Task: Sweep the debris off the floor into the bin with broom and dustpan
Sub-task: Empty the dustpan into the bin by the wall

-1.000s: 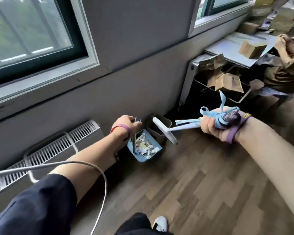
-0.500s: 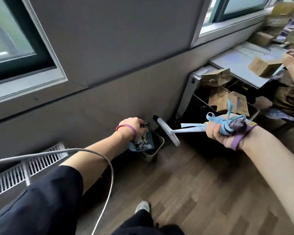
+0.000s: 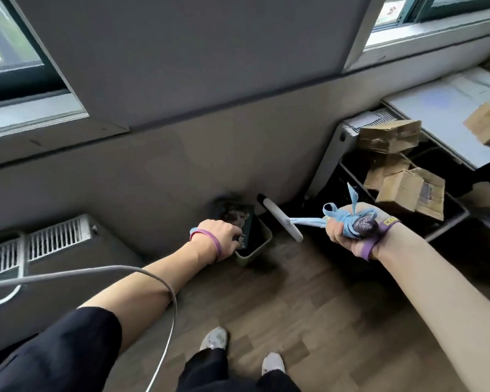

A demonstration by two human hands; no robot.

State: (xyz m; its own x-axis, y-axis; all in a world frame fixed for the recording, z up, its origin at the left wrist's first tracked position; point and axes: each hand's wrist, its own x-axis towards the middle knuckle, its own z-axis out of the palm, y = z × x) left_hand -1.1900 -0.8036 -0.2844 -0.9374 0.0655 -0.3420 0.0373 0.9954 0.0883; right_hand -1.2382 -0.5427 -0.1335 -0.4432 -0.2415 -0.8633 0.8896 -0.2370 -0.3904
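My left hand [image 3: 222, 233] grips the handle of the blue dustpan [image 3: 235, 215], which is tipped steeply over the small olive bin [image 3: 259, 247] by the wall. Debris [image 3: 234, 214] shows as a dark blur on the tilted pan. My right hand [image 3: 348, 232] holds the light blue broom handle, wrapped in blue cloth. The white broom head [image 3: 280, 220] hovers to the right of the bin, off the floor. The bin's inside is dark and its contents cannot be seen.
A white radiator [image 3: 40, 241] runs along the wall at left, and a grey cable [image 3: 142, 275] loops over my left arm. Cardboard boxes [image 3: 408, 190] fill a dark crate under a white table [image 3: 447, 120] at right. My shoes [image 3: 214, 339] stand on the wood floor.
The dustpan went from lying flat with debris showing to being raised and tipped over the bin. The broom stayed held out to the right. My view moved closer to the bin.
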